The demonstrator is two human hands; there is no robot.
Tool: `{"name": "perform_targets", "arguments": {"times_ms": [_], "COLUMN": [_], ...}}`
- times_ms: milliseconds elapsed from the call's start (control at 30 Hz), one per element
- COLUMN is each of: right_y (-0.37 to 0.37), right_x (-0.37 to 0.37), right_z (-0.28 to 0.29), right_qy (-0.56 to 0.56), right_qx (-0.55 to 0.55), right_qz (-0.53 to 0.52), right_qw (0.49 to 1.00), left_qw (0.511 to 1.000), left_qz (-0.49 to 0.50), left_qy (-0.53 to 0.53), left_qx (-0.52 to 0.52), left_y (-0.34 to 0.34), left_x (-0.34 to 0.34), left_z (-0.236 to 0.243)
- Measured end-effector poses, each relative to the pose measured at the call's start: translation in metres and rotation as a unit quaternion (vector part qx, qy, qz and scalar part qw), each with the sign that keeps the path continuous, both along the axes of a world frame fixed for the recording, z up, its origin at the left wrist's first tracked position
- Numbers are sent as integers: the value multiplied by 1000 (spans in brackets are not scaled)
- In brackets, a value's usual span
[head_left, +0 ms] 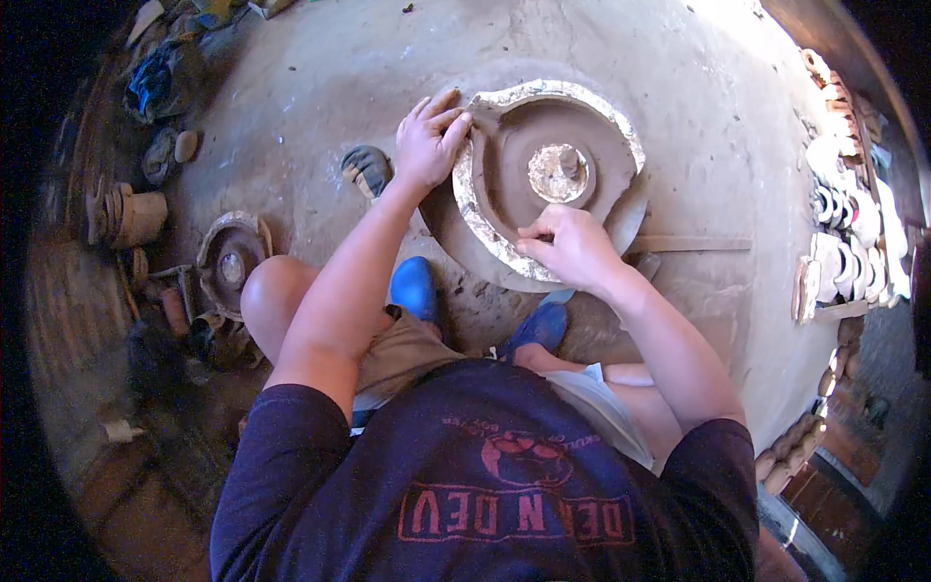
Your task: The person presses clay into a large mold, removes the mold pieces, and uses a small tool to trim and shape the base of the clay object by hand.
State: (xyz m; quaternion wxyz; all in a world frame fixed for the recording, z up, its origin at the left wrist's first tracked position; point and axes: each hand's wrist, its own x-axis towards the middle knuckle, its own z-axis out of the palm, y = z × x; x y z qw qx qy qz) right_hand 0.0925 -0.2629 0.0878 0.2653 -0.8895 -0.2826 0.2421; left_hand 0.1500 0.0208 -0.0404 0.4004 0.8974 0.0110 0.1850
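Note:
A round mould [607, 114] with a chipped, pale rim lies on the floor, brown inside, around a pale, crusted centre piece [558, 171]. My left hand [433, 141] grips the upper left of the rim, fingers bent and thumb on top. My right hand [572, 247] is at the lower inner wall of the mould, fingertips closed together; what they hold, if anything, is hidden. A dark, rounded object [364, 167] lies just left of the mould.
A wooden strip [693, 242] lies right of the mould, near my feet in blue footwear [413, 286]. A smaller round mould [262, 233] sits at left beside stacked pieces [136, 218] and dark bundles [155, 82]. Stacked moulded pieces [844, 262] line the right side.

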Motion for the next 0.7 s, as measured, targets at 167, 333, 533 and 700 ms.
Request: {"name": "perform_targets", "arguments": {"times_ms": [167, 333, 533, 700], "right_y": [-12, -14, -31, -38], "right_x": [-1, 5, 2, 7], "right_z": [-1, -5, -7, -8], "right_qy": [12, 84, 18, 15], "right_qx": [-8, -9, 48, 8], "right_qz": [-6, -36, 23, 47], "right_qw": [1000, 996, 998, 999], "left_qw": [1000, 1000, 999, 999], "left_qz": [1, -16, -29, -44], "left_qy": [9, 11, 11, 4], "left_qx": [-11, 4, -11, -22], "left_y": [-1, -2, -2, 3], "left_x": [1, 4, 8, 17], "left_z": [3, 16, 15, 5]}}
